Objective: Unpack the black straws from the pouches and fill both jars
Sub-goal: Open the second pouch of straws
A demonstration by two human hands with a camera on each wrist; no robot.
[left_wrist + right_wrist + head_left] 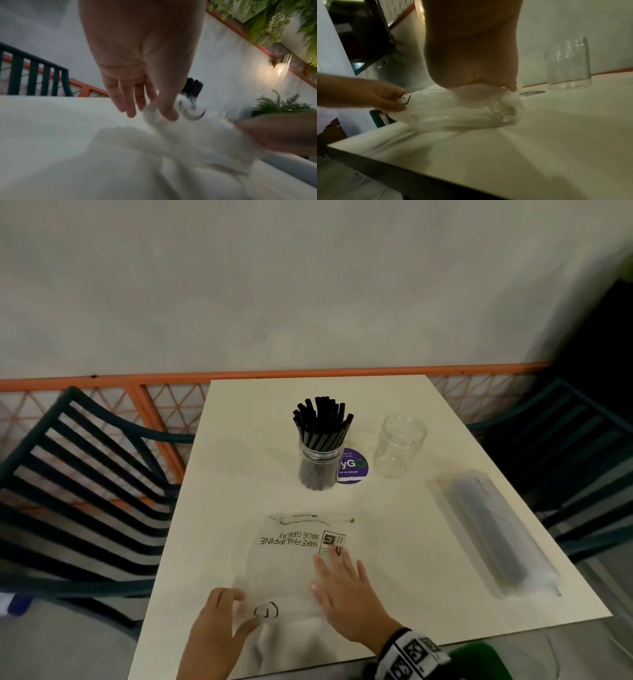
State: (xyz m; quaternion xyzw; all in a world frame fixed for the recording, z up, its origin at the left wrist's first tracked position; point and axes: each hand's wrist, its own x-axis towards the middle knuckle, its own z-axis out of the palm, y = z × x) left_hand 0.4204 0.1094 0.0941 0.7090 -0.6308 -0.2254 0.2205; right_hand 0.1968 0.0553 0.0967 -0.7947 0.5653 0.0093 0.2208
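Note:
An empty clear pouch (291, 563) with black print lies flat near the table's front edge. My left hand (219, 625) pinches its near-left corner between thumb and fingers (392, 100). My right hand (342, 587) lies flat on the pouch (453, 111) with straight fingers. Further back, one jar (320, 463) is packed with black straws (322, 419). An empty clear jar (399, 446) stands to its right (568, 63). A second pouch (493, 529), still holding dark straws, lies along the right side of the table.
A purple round sticker (352, 465) sits between the jars on the white table (239, 440). Dark slatted chairs stand on the left (78, 474) and right (565, 440). An orange lattice rail (171, 405) and a grey wall lie behind.

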